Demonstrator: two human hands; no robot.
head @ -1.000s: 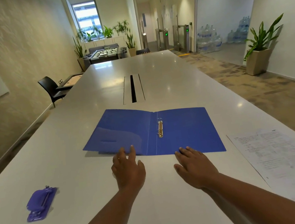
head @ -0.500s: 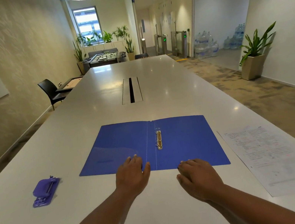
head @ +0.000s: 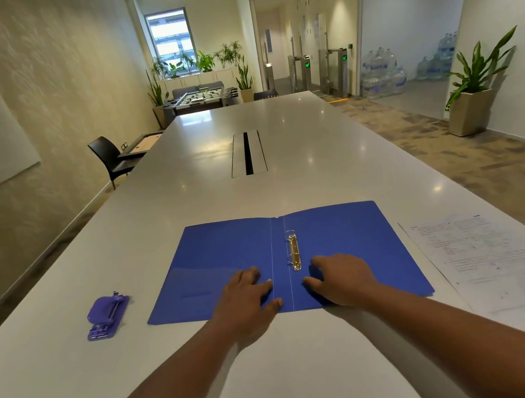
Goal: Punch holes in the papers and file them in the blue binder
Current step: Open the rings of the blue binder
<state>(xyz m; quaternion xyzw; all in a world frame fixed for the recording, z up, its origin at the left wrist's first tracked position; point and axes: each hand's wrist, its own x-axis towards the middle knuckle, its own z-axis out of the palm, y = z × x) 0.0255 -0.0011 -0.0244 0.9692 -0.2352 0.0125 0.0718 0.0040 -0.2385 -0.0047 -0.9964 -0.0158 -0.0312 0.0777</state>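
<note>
Both hands, left hand (head: 248,300) and right hand (head: 343,277), rest flat with fingers spread, gripping nothing, on the open blue binder (head: 337,238), so the setting-up step seems in hand; next likely fetching papers (head: 492,250) and punch (head: 107,315).

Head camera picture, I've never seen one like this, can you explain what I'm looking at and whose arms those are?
The camera sits on a person's head, looking down a long white table. Both bare arms are theirs. The left hand and right hand rest flat on an open blue ring binder, either side of its spine; neither holds anything. A purple hole punch lies to the left, and printed white paper sheets lie to the right, not yet punched or filed.
</note>
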